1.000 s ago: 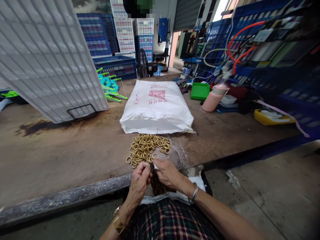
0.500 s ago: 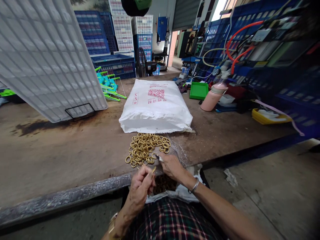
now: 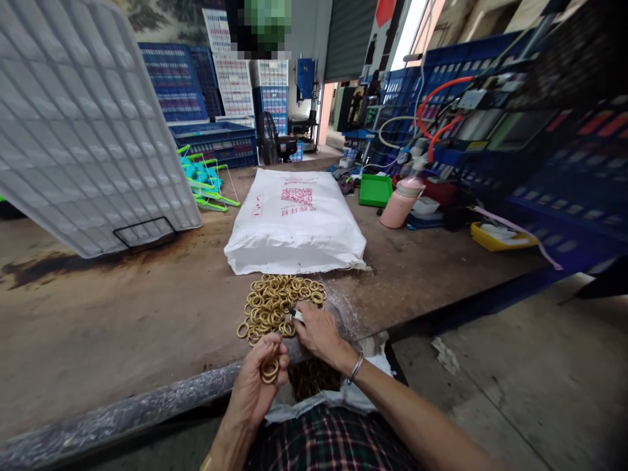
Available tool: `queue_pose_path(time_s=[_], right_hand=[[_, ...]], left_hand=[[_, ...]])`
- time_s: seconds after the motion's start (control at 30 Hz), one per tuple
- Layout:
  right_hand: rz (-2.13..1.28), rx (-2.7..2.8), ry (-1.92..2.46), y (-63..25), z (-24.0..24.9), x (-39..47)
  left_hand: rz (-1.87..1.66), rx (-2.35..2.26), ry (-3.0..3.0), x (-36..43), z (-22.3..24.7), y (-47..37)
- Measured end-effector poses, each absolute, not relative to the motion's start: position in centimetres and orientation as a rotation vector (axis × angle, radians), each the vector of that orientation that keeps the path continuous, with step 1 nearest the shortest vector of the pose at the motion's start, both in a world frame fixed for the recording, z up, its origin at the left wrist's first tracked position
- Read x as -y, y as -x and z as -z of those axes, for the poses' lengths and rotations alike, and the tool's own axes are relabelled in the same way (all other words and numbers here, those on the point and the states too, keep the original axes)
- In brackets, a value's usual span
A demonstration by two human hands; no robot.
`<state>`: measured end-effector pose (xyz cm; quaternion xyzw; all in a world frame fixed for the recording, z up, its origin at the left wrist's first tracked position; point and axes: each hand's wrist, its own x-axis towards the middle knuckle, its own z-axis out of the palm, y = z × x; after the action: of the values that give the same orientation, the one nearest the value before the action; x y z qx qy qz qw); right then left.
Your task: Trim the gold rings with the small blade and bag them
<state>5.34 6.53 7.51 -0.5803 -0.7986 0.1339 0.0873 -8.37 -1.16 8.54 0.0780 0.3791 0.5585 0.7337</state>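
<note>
Brass-coloured rings [image 3: 267, 297] lie in a loose pile on the brown table, in front of a white sack with red print. Just below the pile, my left hand [image 3: 259, 379] is turned palm up with its fingers curled around a few rings [image 3: 269, 371]. My right hand [image 3: 318, 332] reaches over the right part of the pile. Between its thumb and fingers it pinches a small white and dark tool [image 3: 297, 315], whose tip is at the rings. Under the table edge, an open bag holds a dark mass of small pieces [image 3: 314, 381].
The white sack [image 3: 297, 226] lies behind the pile. A ribbed white panel [image 3: 93, 131] leans at the left. On the right are a green tray [image 3: 375, 190], a pink bottle [image 3: 401, 204] and a yellow dish [image 3: 503, 237]. The table's wrapped front edge [image 3: 122, 407] runs below.
My left hand has turned over, so several rings now show in its palm. My right hand has moved slightly over the pile. The whole view has tilted and shifted a little.
</note>
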Motion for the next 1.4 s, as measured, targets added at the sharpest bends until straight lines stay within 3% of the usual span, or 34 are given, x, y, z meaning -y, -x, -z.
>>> queue_pose_path(time_s=[0.23,0.47,0.7,0.8,1.03,1.2,1.4], right_hand=[[-0.553,2.227,1.642,-6.1,-7.3,-6.8],[-1.408,1.679,1.289,-6.7,-8.2,-6.8],[-2.091,1.169,1.213,-6.3,-9.6,-5.3],[-2.036,1.230,1.227,-6.4,-9.5,-5.1],[-1.405,1.790,1.171,-6.6,-9.0,-5.1],[-1.377,1.815,1.235,-6.5,-8.8,-5.1],[-1.465,1.767,1.176,-7.0,-8.7,-5.1]], left_hand=[[-1.232,-0.933,-0.129,0.3,-7.7,8.1],[-1.314,-1.346,-0.871,-0.3,-7.4,7.0],[-1.313,-1.370,-1.337,-0.4,-7.4,7.1],[-1.256,-1.421,-1.298,-0.4,-7.7,7.1],[-1.236,-1.464,-1.278,-0.3,-8.1,6.9],[-1.052,-1.221,-0.879,0.1,-7.8,6.8],[-1.085,-1.101,-0.696,0.3,-8.1,6.4]])
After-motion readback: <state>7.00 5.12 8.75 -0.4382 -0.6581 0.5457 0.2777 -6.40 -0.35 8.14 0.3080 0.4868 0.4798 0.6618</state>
